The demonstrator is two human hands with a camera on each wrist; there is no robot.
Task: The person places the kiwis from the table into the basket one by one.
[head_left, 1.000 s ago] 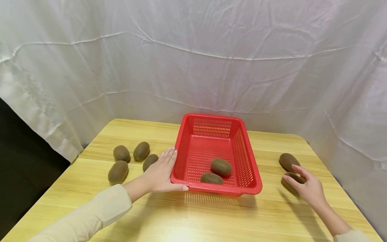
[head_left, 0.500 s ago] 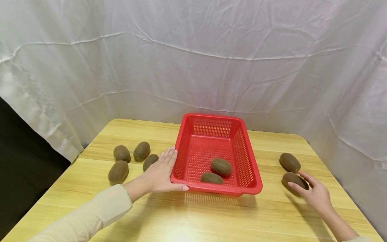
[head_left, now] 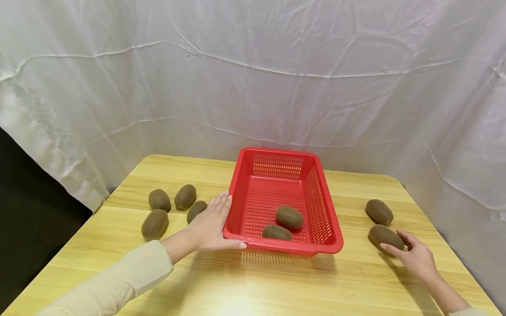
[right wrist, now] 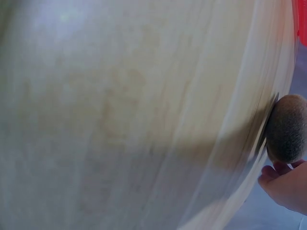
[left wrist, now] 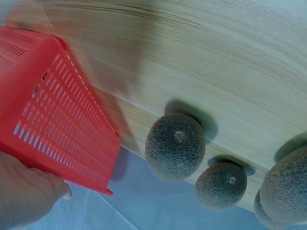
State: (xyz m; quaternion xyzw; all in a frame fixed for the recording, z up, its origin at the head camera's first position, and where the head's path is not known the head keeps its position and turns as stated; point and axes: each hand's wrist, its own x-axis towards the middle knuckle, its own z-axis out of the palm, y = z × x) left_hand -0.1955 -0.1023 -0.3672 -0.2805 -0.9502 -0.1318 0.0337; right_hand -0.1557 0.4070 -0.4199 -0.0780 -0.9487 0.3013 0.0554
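Observation:
My left hand (head_left: 211, 226) rests against the near left corner of a red plastic basket (head_left: 282, 248). Its fingers lie straight along the left rim, and the thumb lies along the front rim. Two brown kiwis (head_left: 289, 217) are in the basket. At the right, my right hand (head_left: 419, 259) is at the near end of a kiwi (head_left: 384, 237) on the table, thumb and fingers apart on either side of that end. Behind it lies another kiwi (head_left: 379, 212). In the right wrist view, fingertips (right wrist: 269, 172) meet the kiwi's (right wrist: 288, 128) lower end.
On the left of the wooden table (head_left: 197, 285) lie several kiwis (head_left: 155, 224), one (head_left: 196, 211) close to my left hand. Pale curtains (head_left: 253, 87) hang behind the table and at its sides.
My right hand has drawn back toward the near right, from spanning the nearer right kiwi to its near end. That kiwi stays on the table. The left hand and basket have not moved.

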